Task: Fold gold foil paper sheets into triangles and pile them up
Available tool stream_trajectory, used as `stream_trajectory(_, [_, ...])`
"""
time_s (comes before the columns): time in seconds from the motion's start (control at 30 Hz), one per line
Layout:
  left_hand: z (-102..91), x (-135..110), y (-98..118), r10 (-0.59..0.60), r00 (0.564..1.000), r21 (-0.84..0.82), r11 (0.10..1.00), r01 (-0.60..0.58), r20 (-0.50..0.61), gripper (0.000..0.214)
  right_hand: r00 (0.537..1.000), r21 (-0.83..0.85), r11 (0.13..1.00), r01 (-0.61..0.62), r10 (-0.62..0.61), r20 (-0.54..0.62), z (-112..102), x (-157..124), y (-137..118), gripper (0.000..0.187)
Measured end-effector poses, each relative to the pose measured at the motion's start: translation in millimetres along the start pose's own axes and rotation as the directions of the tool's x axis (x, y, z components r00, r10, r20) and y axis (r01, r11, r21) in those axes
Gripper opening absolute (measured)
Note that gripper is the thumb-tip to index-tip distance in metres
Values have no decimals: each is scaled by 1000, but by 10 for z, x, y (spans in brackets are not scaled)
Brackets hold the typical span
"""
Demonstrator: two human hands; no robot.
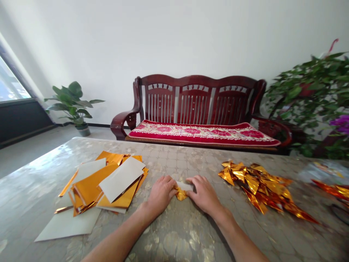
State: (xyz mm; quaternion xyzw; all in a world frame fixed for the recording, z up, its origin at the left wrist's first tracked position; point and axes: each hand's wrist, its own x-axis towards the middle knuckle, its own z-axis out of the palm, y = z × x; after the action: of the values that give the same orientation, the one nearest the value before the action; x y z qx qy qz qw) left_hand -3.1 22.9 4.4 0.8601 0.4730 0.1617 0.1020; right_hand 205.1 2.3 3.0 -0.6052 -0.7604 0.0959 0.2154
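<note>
I saw left hand (pixel 161 194) and right hand (pixel 204 194) both pinching foil (pixel 181 193) on table (pixel 177 236). Judged it light, thin, slippery, crease-prone; best held at edges.

Straight beyond the left grip (pixel 160 194) and right grip (pixel 204 194), past the desk's (pixel 174 236) far edge, a dark red wooden bench (pixel 196 98) with a red flowered cushion (pixel 201 133) stands against a plain white wall (pixel 174 36). Far left of the left grip, a potted plant (pixel 72 103) sits on the grey floor (pixel 29 149) near a bright window (pixel 11 85). Far right of the right grip stand leafy plants (pixel 313 94) with a purple flower (pixel 340 123).
</note>
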Motion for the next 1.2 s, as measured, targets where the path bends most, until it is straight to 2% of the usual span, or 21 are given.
stream_trajectory(0.13, [-124, 112, 29, -28, 997, 19, 999, 26, 70, 24, 999, -29, 999, -33, 35, 39, -9, 27, -5, 27])
stream_trajectory(0.23, [-195, 214, 25, -139, 984, 69, 989, 132, 111, 45, 997, -44, 998, -49, 52, 54, -9, 45, -9, 24])
stream_trajectory(0.3, [-218, 245, 6, -199, 972, 79, 978, 191, 122, 52, 997, -51, 997, -50, 53, 63, -12, 51, -12, 20])
stream_trajectory(0.4, [-194, 205, -34, -197, 975, 55, 980, 192, 107, 47, 998, -43, 998, -37, 39, 43, -27, 40, -29, 21])
stream_trajectory(0.53, [-77, 74, -41, -186, 982, 34, 982, 185, 29, 42, 999, -95, 995, 7, -11, -36, -45, -38, -135, 19])
stream_trajectory(0.7, [17, -37, 74, -216, 976, -25, 976, 216, 16, 39, 990, -76, 992, -104, 110, 84, 20, -176, -358, 11])
stream_trajectory(0.77, [8, -60, 114, -225, 974, -65, 972, 227, 35, 35, 988, -74, 988, -134, 139, 70, 53, -200, -415, 6])
stream_trajectory(0.83, [-14, -75, 118, -231, 971, -127, 963, 237, 65, 32, 989, -79, 987, -141, 144, 45, 75, -200, -436, 13])
stream_trajectory(0.93, [-40, -87, 46, -190, 978, -282, 937, 206, 85, 41, 993, -61, 991, -118, 120, 19, 91, -180, -417, 11])
stream_trajectory(1.03, [-42, -102, -70, -117, 993, -409, 905, 115, 19, 49, 997, -24, 997, -71, 70, -14, 90, -172, -372, 6])
stream_trajectory(1.2, [-21, -154, -152, 1, 997, -422, 906, -34, -80, 46, 999, 12, 1000, 22, -21, -37, 67, -182, -316, 10])
